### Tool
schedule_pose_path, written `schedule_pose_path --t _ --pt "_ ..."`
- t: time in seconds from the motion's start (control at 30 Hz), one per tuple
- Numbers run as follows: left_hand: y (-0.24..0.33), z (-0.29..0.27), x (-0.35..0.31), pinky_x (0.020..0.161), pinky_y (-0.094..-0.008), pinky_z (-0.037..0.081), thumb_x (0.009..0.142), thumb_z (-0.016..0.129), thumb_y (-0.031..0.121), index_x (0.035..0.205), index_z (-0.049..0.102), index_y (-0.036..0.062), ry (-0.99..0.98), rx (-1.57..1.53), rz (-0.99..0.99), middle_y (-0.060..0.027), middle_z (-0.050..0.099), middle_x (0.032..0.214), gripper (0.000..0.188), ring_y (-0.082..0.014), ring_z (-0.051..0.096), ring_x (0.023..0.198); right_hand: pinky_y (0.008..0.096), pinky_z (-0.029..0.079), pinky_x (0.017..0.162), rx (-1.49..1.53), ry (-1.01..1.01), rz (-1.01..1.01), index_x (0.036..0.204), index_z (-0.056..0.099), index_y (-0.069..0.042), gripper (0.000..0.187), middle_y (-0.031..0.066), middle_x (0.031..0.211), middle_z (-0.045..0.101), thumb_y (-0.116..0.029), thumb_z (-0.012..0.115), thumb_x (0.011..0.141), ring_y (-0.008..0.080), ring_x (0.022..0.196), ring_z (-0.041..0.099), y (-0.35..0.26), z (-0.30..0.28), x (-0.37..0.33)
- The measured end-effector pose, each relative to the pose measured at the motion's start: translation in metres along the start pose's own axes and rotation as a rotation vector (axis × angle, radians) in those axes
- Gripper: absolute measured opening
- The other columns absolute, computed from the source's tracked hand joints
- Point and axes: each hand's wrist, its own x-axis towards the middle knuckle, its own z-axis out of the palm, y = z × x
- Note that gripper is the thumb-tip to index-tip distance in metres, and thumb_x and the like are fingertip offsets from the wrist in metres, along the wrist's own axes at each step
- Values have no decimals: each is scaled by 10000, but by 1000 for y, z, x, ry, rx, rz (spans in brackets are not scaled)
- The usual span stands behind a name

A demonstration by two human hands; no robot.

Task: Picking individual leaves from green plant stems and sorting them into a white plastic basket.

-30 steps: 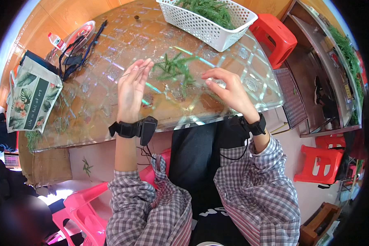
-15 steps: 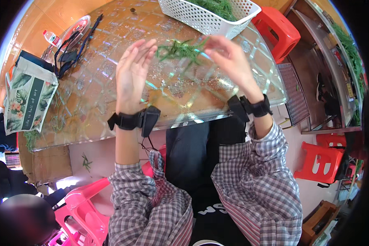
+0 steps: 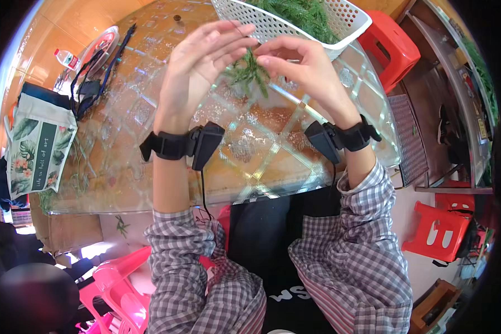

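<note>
Between my hands hangs a small green feathery sprig (image 3: pixel 248 73) above the glass-topped table. Its upper end meets the fingertips of my right hand (image 3: pixel 312 69), where thumb and forefinger pinch it. My left hand (image 3: pixel 197 67) is beside the sprig on the left, palm turned inward, fingers stretched out and slightly bent. A thin dark stem shows near its fingertips, though I cannot tell whether they touch it. Just beyond both hands stands a white perforated plastic basket (image 3: pixel 348 34), and heaped inside it are more green sprigs (image 3: pixel 306 16). Black straps circle both my wrists.
The table (image 3: pixel 250 161) has a glass top with a curved edge. On its left lie a leaf-patterned tote bag (image 3: pixel 42 145), a small bottle (image 3: pixel 67 59) and a round tray (image 3: pixel 106 44). A red stool (image 3: pixel 389 50) stands at the back right; a pink chair (image 3: pixel 119 278) is at lower left.
Both hands have moved closer together. The sprig, spread sideways between them before, now hangs down from the right fingertips. The basket appears nearer and a little lower in view.
</note>
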Motion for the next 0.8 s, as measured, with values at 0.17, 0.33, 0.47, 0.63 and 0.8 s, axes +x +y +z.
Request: schedule_pose_path --t 0.17,0.33,0.47,0.63,0.8 --pt "-7 7 -1 954 -341 385 896 421 212 1191 391 -111 -98 150 -47 -265 431 1236 439 -302 484 1116 193 445 633 -75 64 14 933 585 15 162 26 789 613 -74 588 797 56 712 561 12 8 3" --pt "-15 5 -3 903 -333 423 895 436 150 1139 460 -109 -55 79 -68 -226 524 1142 357 -271 544 1041 193 450 650 -126 94 38 932 575 27 172 35 814 618 -60 585 784 56 726 564 20 11 3" --pt "-13 -5 -5 856 -317 440 897 438 159 1100 484 -102 -65 55 -79 -204 551 1095 334 -243 564 984 191 446 641 56 109 -57 945 580 24 171 35 842 620 -57 582 794 53 729 558 20 13 1" --pt "-14 -27 -5 785 -283 450 895 454 161 1026 520 -70 -164 -99 -67 -139 585 960 273 -188 575 877 185 432 636 68 70 -79 952 600 10 154 19 864 620 -56 581 814 50 734 546 15 9 -2" --pt "-18 -20 -7 785 -286 450 856 521 87 1007 527 -42 -23 23 63 -86 569 883 199 -159 564 847 180 421 648 107 154 -132 944 615 -1 136 11 863 621 -54 581 823 49 743 538 14 6 -4"
